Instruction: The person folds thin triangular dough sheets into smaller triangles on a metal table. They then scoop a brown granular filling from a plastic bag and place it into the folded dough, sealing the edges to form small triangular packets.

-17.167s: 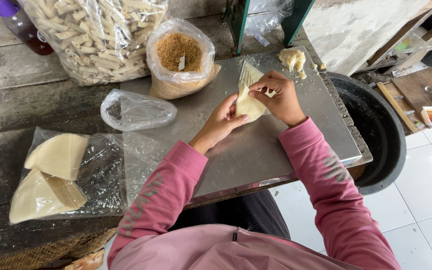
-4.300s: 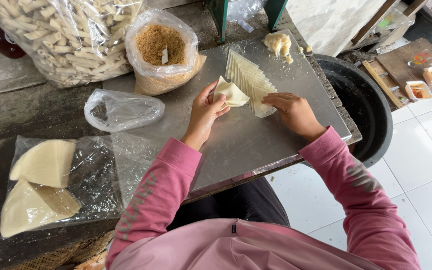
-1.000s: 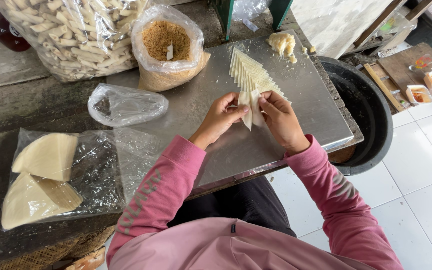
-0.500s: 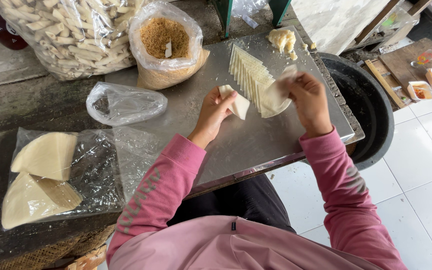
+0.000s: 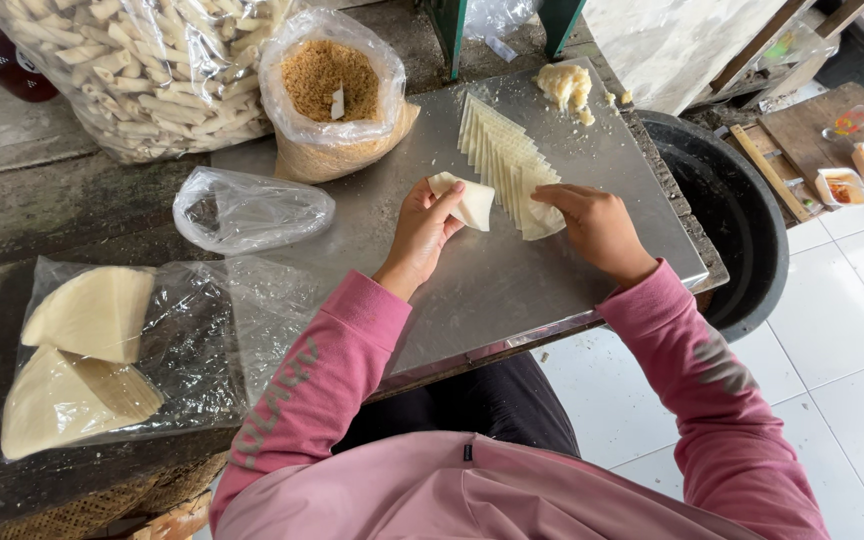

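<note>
My left hand holds a small stack of pale triangular pastry wrappers just above the metal sheet. A fanned row of the same wrappers lies overlapped on the sheet, running from the far middle toward me. My right hand presses its fingertips down on the nearest wrapper at the row's end. Pink sleeves cover both arms.
A bag of brown crumbly filling and a large bag of rolled pastries stand at the back. A crumpled clear bag lies left. Two wrapper stacks rest on plastic. A lump of dough sits far right, a black tub beyond the edge.
My right hand has come down from a raised position and laid a wrapper onto the near end of the fanned row. My left hand has stayed put with its stack.
</note>
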